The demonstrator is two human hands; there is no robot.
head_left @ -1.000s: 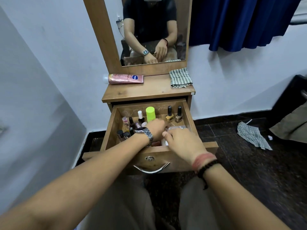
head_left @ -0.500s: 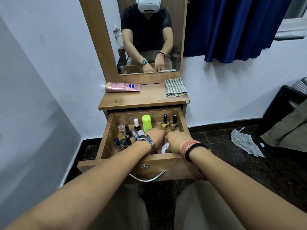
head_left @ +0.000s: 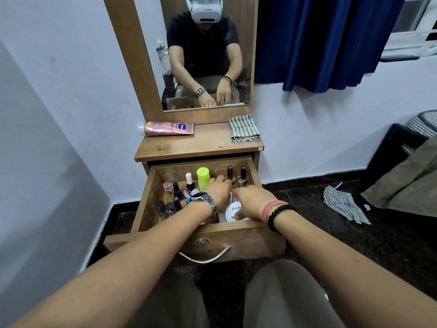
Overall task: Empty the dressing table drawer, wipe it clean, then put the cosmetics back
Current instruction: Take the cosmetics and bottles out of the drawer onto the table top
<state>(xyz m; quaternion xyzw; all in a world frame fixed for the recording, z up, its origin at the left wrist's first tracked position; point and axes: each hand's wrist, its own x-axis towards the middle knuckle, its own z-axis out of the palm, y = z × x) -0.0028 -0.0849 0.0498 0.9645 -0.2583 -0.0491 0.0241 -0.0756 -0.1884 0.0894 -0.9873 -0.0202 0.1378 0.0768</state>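
With both my left hand (head_left: 218,191) and right hand (head_left: 251,204) reaching into the drawer (head_left: 151,195), grips hidden, I should lift bottles upright, one cluster at a time.

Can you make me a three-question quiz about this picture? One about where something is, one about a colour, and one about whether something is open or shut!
1. Where is the pink tube?
A. on the table top
B. in the drawer
C. on the floor

2. What colour is the tallest bottle's cap in the drawer?
A. red
B. bright green
C. blue

3. Is the drawer open or shut?
A. shut
B. taken right out
C. pulled open

Answers:
1. A, the pink tube lies below the mirror.
2. B, the green-capped bottle stands at the back.
3. C, the drawer sticks out, and both hands reach inside.
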